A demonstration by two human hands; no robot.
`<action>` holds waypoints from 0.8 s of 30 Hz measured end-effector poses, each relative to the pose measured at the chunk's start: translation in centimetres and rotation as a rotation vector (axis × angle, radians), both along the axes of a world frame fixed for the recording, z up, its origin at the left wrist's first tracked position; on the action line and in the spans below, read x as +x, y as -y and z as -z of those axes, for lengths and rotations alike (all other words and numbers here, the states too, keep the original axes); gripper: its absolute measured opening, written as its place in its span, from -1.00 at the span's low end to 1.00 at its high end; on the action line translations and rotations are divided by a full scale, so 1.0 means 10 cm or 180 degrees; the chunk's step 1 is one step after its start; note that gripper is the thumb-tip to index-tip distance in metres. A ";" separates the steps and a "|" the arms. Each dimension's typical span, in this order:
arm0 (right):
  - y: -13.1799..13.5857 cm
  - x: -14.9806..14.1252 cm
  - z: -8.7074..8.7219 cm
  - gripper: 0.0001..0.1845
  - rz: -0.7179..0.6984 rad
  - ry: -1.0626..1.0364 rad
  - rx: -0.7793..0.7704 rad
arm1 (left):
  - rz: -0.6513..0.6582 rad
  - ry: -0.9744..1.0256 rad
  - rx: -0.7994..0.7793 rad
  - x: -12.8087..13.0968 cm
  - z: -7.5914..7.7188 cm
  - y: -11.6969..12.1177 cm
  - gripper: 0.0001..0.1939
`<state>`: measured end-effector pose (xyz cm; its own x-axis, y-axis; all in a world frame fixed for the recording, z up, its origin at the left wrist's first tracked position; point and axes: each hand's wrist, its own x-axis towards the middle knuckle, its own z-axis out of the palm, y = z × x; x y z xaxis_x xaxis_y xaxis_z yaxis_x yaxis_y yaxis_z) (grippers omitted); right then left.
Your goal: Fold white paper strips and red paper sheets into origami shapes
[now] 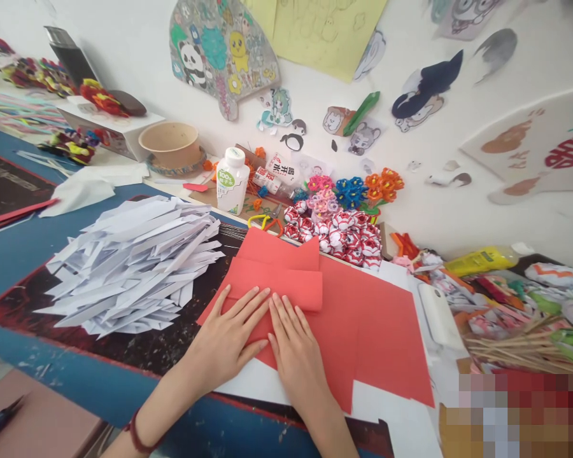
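Both hands are down on the red stuff here; left hand (224, 346) and right hand (295, 346) lie palm-down and flattened out, fingers stretched straight, thumbs pointing in toward each other – pressing on the paper rather than curled round it. The folded red paper (281, 284) is right under the fingertips, with a turned-over band across it and an uneven top edge poking up behind; it lies on top of wider red sheets (391, 331) that spread off to the right, and some white paper (253, 383) peeks out below. There's a dark red wristband (141, 434) on the left wrist btw.

Just left of all that is a big heap of white paper strips (136, 267), sitting on a dark mat (210, 270) over a blue tabletop (42, 366); behind the work there's a white bottle (232, 181), yellow-and-orange scissor-like handles (267, 222) and a cluster of red-and-white rosettes (344, 236) – with pink, blue and orange flowers (351, 192) behind; a bundle of thin sticks (520, 346) lies over on the far right.
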<state>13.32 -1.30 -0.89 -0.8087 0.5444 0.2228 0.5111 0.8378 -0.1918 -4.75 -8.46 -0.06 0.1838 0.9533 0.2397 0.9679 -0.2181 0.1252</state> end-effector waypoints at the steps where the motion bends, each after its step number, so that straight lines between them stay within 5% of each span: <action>1: 0.03 -0.01 0.01 -0.30 0.0008 -0.0022 -0.0013 | 0.0000 0.0011 0.0009 0.00 0.00 0.00 -0.34; 10: 0.10 -0.03 0.04 -0.34 0.0298 -0.0239 0.0026 | -0.0015 0.0071 -0.0035 0.00 0.03 -0.01 -0.36; 19: 0.06 0.19 0.18 -0.41 0.1074 -0.0886 0.0335 | 0.0049 0.0109 -0.0002 -0.02 0.00 -0.02 -0.37; 24: 0.06 0.24 0.20 -0.45 0.1081 -0.0989 0.0218 | -0.0098 0.0035 0.0006 0.04 -0.04 -0.15 -0.54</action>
